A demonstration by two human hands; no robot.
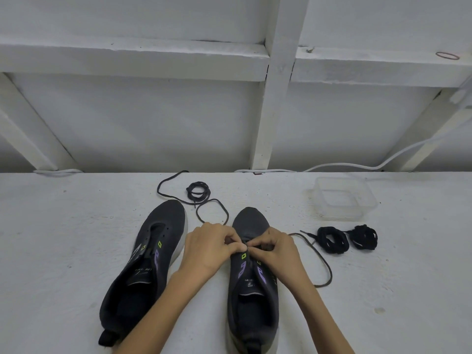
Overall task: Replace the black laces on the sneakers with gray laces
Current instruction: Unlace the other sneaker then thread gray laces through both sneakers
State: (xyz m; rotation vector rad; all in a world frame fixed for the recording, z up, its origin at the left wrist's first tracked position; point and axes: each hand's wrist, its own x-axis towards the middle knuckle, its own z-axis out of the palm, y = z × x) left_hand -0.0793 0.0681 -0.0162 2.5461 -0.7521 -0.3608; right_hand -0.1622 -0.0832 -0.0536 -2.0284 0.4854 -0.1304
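Two dark sneakers with purple and green marks stand side by side, toes away from me. The left sneaker [150, 254] has no lace. Over the eyelets of the right sneaker [251, 290] my left hand [209, 247] and my right hand [274, 249] meet, both pinching a gray lace [324, 267]. One end of it trails right in a loop; the other end loops off past the toe toward the back edge. A coiled gray lace [198, 191] lies beyond the shoes. Two bundled black laces [347, 238] sit to the right.
A clear plastic container [344, 198] stands at the back right of the white surface. White cables [357, 166] run along its back edge under a white wooden frame. A rubber band [447, 56] rests on the upper right ledge.
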